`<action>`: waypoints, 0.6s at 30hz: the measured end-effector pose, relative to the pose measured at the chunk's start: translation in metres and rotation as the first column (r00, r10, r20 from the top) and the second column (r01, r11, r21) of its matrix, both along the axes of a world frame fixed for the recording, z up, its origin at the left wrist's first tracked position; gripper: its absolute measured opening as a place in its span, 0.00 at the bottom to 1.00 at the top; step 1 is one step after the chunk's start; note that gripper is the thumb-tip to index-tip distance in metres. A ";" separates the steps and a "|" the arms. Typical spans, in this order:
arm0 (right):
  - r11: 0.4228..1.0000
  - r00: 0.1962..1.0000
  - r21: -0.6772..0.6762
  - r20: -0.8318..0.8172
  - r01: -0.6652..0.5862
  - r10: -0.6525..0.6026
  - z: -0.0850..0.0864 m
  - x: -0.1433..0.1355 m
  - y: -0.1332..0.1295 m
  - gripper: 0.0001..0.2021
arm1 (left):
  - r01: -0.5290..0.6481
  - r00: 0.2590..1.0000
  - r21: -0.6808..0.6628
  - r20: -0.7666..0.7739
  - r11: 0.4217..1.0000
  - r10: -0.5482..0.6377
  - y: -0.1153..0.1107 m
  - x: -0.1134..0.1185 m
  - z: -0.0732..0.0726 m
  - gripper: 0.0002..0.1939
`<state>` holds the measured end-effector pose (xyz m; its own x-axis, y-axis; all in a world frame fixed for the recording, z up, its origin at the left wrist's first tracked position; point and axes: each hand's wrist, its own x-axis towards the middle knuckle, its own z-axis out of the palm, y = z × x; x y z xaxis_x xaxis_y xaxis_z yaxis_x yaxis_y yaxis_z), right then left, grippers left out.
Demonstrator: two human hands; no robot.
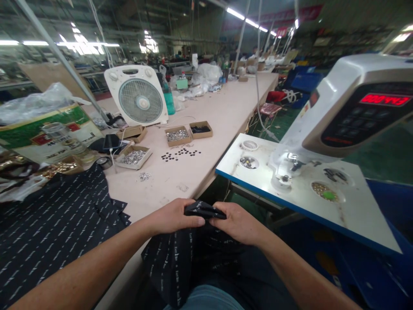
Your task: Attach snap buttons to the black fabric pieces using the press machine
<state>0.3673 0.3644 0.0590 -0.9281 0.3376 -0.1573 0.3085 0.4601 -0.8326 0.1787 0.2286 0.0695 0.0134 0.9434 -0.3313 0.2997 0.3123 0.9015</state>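
Folded edge of the dark fabric (204, 210) pinched flat just off the surface's (200, 125) near edge

Fold is best kept tight and lined up, with the layers squared off. Left hand (174, 216) and right hand (237, 221) are both closed on it, thumbs on top, forearms angled inward, rest of the cloth draped into the lap.

Both forearms being held bare, being angled in from lower corners toward centre. Left hand (174, 216) being kept palm down, fingers curled, thumb being pressed along top edge at fingertips. Right hand (238, 222) being held opposite, knuckles up, fingers being closed in pinch. Hands being kept nearly touching at fingertips, wrists being held roughly level, just above lap.
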 end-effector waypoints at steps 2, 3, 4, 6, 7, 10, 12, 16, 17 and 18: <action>1.000 1.000 0.005 0.009 -0.006 0.006 0.002 -0.001 0.001 0.06 | 0.071 0.997 -0.058 0.035 0.996 -0.069 -0.002 -0.005 0.001 0.14; 1.000 1.000 0.010 0.011 -0.010 0.010 0.003 -0.002 0.001 0.06 | 0.104 0.995 -0.092 0.015 0.990 -0.103 -0.002 -0.007 0.002 0.11; 1.000 1.000 0.014 0.010 -0.012 0.012 0.004 -0.003 0.001 0.06 | 0.125 0.991 -0.117 -0.029 0.985 -0.129 -0.002 -0.010 0.003 0.08; 1.000 1.000 0.011 0.005 -0.009 0.009 0.003 -0.005 -0.001 0.06 | 0.139 0.974 -0.113 -0.163 0.984 -0.156 -0.002 -0.014 0.005 0.04; 1.000 1.000 0.001 0.007 -0.005 0.005 0.003 -0.006 -0.002 0.07 | 0.134 0.960 -0.085 -0.235 0.987 -0.151 -0.001 -0.015 0.005 0.06; 0.999 0.999 -0.037 0.035 -0.003 0.005 -0.002 -0.009 -0.004 0.07 | 0.097 0.912 0.020 -0.402 0.995 -0.081 0.000 -0.015 0.005 0.11; 1.000 0.999 -0.029 0.044 0.000 0.001 -0.004 -0.009 -0.004 0.08 | 0.083 0.907 0.063 -0.418 0.995 -0.049 0.001 -0.011 0.002 0.14; 0.999 0.999 -0.027 0.006 0.041 -0.041 -0.007 -0.008 -0.001 0.08 | -0.044 0.964 0.117 -0.255 0.992 0.073 0.000 0.001 -0.013 0.14; 0.998 0.999 -0.052 -0.004 0.044 -0.045 -0.007 -0.008 -0.001 0.08 | -0.092 0.977 0.106 -0.183 0.990 0.110 -0.001 0.003 -0.017 0.12; 0.996 0.999 -0.080 -0.011 0.046 -0.047 -0.007 -0.007 -0.001 0.08 | -0.127 0.986 0.083 -0.098 0.988 0.135 -0.002 0.006 -0.020 0.11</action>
<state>0.3600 0.3632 0.0518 -0.9139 0.3670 -0.1737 0.3170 0.3777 -0.8700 0.1843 0.2270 0.0496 -0.1423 0.9574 -0.2513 0.3535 0.2863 0.8905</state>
